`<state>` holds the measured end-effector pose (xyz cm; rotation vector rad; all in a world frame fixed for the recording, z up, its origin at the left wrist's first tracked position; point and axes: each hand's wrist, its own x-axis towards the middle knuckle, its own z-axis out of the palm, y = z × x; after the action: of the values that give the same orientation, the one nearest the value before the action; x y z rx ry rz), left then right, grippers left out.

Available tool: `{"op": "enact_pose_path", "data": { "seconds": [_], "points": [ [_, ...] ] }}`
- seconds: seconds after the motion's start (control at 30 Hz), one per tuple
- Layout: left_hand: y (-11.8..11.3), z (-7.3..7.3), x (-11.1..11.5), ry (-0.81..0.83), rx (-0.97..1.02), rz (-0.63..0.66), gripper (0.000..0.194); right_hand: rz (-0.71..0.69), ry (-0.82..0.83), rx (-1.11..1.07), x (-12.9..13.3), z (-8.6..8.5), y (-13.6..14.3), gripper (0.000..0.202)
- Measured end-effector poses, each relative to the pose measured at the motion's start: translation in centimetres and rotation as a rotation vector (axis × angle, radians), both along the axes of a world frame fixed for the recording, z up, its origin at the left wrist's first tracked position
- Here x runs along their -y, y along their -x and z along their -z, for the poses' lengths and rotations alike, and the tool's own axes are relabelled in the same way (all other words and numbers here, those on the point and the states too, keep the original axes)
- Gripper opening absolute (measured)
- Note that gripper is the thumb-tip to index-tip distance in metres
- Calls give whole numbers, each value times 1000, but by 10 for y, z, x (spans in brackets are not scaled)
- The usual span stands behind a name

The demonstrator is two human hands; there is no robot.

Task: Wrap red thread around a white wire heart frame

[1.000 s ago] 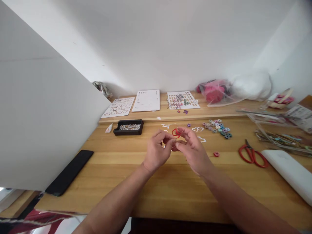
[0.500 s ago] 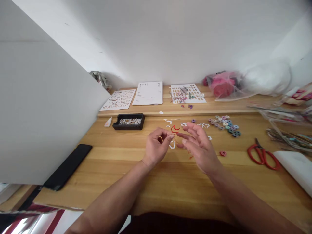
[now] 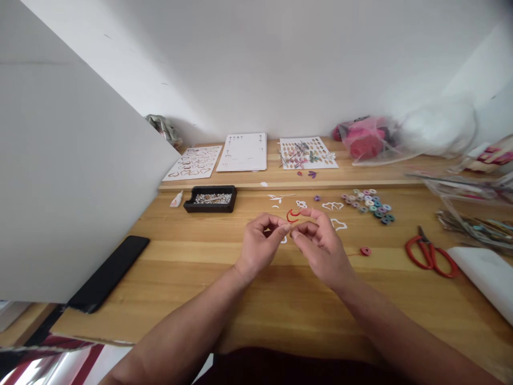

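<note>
Pinched between thumb and forefinger of my left hand is the lower end of a small red crescent-shaped outline, which sticks up above the fingertips. My right hand is closed close beside it, thumb and fingers pressed together, almost touching the left fingertips; one finger reaches up by the crescent. A fine thread leads from a red spool toward the right hand; the part between the fingers is hidden. White cut-out outlines lie just beyond the hands, one partly covered by them.
Red-handled scissors and several thread spools lie to the right. A black tray of beads, a small glue bottle and a black phone are left. Printed sheets and plastic bags line the raised back ledge.
My right hand has closed from spread fingers and come in against the left fingertips. The thread that hung below it no longer shows. The red crescent has shifted slightly right.
</note>
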<state>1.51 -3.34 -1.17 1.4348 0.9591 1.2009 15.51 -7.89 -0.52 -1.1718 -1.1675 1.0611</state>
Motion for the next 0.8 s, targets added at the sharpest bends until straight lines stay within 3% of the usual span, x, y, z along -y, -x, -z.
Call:
{"op": "enact_pose_path", "data": {
  "seconds": [0.27, 0.6, 0.8],
  "points": [
    [-2, 8, -5, 339, 247, 194, 33, 0, -38, 134, -3, -1, -5, 21],
    [1, 0, -6, 265, 153, 277, 34, 106, 33, 62, -12, 7, -14, 26],
    [2, -2, -7, 230, 72, 216, 29, 105, 74, 24, -14, 8, -15, 27]
  ]
}}
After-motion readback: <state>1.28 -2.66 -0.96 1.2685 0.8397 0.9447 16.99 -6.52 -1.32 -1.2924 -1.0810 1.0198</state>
